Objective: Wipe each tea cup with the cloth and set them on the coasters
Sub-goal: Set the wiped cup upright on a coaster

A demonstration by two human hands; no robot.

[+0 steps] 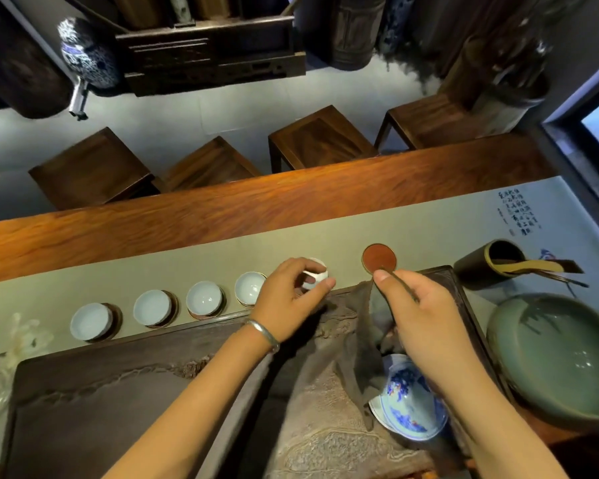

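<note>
Here, left hand (288, 294) around cup (314, 273); right hand (426, 316) pinching cloth (351, 344).

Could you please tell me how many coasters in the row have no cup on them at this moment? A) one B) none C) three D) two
A: only the round red coaster by the right hand lies bare; four cups already sit on coasters to the left, and the left hand holds a fifth cup over the runner.
</note>
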